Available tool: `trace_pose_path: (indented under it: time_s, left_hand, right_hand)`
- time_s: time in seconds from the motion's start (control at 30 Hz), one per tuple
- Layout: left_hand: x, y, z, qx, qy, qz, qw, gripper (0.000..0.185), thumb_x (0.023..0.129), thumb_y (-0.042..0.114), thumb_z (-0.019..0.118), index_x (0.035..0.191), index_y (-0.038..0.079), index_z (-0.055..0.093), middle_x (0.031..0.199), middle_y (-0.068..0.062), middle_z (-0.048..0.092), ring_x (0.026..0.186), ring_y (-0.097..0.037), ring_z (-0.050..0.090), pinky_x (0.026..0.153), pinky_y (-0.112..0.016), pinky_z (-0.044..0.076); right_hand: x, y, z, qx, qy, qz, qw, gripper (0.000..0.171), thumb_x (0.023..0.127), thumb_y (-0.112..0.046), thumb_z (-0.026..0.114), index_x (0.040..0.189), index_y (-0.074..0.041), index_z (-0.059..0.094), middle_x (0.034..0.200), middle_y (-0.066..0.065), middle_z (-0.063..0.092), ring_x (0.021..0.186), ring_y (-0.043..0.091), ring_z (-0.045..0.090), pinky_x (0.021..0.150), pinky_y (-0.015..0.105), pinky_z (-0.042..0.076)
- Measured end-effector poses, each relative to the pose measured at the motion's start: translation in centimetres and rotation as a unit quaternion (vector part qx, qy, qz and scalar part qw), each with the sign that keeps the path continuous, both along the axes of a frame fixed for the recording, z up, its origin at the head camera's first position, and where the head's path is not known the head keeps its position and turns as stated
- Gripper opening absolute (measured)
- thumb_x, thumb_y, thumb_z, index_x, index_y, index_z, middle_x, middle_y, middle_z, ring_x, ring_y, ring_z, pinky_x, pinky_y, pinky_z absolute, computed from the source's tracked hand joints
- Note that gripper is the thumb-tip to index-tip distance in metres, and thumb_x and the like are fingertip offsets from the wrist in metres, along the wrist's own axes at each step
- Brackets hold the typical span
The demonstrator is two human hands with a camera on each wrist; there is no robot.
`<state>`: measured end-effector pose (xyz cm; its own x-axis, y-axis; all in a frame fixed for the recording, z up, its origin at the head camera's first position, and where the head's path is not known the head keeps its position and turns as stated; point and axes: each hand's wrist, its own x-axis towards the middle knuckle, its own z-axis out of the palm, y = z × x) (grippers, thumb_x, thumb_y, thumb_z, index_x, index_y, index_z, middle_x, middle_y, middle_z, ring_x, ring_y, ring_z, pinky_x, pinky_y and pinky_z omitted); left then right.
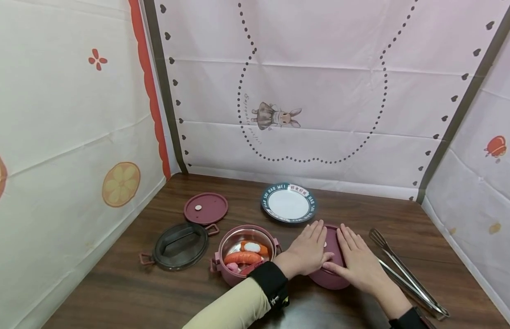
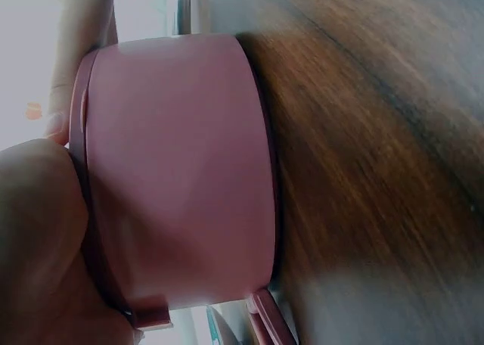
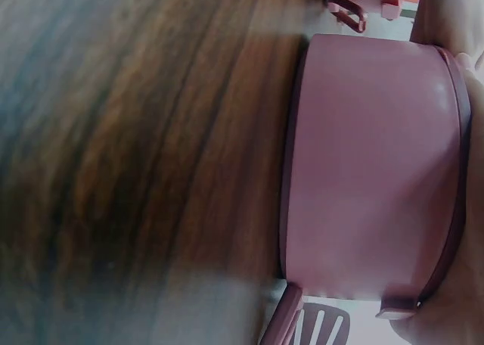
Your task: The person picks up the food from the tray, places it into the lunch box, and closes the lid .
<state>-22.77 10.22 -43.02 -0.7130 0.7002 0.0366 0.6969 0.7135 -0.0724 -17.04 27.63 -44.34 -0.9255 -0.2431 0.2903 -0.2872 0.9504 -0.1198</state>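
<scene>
The left grip [image 1: 305, 251] and the right grip [image 1: 358, 264] both lay flat on the lid [image 1: 334, 241] of the pink pot [image 1: 329, 280], fingers extended and roughly together, neither one curled round anything. The pot was directly beneath both, upright on the counter [image 1: 115, 297], so the relation that counted ran straight down from the palms through the lid to the rim. Neither grip was the nearer: the left covered the lid's left part, the right its right edge, with the thumbs angled toward each other across the near side. The round lid offered no long axis to line up with; the fingers pointed away from the person. Whether it was seated all round could not be told. The open pot [image 1: 229, 277] stood just left of the left grip; the tongs [image 1: 416, 281] lay to the right grip's right.
</scene>
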Motion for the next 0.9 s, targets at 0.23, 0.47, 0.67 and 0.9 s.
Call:
trace_pose_path:
  time_s: [0.23, 0.47, 0.67, 0.9]
  left_hand:
    - [0.1, -0.04, -0.38, 0.019, -0.012, 0.003, 0.9998, 0.071, 0.106, 0.054, 0.029, 0.16, 0.009, 0.019, 0.169, -0.009, 0.013, 0.157, -0.021, 0.012, 0.128, -0.036, 0.015]
    - [-0.01, 0.09, -0.34, 0.032, -0.023, 0.005, 0.9992, 0.071, 0.106, 0.052, 0.03, 0.16, 0.008, 0.018, 0.169, -0.009, 0.013, 0.157, -0.022, 0.012, 0.128, -0.037, 0.015]
    - [0.0, 0.04, -0.27, 0.023, -0.019, 0.007, 0.9995, 0.071, 0.106, 0.053, 0.029, 0.16, 0.009, 0.018, 0.169, -0.009, 0.013, 0.157, -0.02, 0.012, 0.128, -0.035, 0.015]
    - [0.02, 0.04, -0.16, 0.021, -0.031, 0.008, 0.9993, 0.072, 0.105, 0.054, 0.029, 0.161, 0.01, 0.016, 0.169, -0.008, 0.011, 0.157, -0.019, 0.009, 0.128, -0.032, 0.014]
  right_hand:
    - [0.19, -0.08, -0.38, -0.016, -0.002, 0.001, 1.0, 0.1, 0.087, -0.065, 0.06, 0.151, 0.008, 0.034, 0.16, 0.026, 0.03, 0.149, 0.041, 0.03, 0.118, 0.055, 0.027]
    - [0.15, 0.09, -0.39, -0.014, 0.006, 0.002, 1.0, 0.1, 0.087, -0.065, 0.061, 0.15, 0.009, 0.035, 0.159, 0.027, 0.031, 0.147, 0.042, 0.032, 0.118, 0.057, 0.028]
    - [0.07, 0.05, -0.2, -0.018, -0.001, 0.003, 1.0, 0.101, 0.087, -0.065, 0.06, 0.15, 0.009, 0.034, 0.159, 0.027, 0.03, 0.148, 0.041, 0.031, 0.119, 0.056, 0.027]
    - [0.17, 0.08, -0.05, -0.021, -0.01, 0.002, 1.0, 0.102, 0.087, -0.065, 0.06, 0.151, 0.009, 0.032, 0.16, 0.026, 0.029, 0.149, 0.041, 0.028, 0.119, 0.055, 0.027]
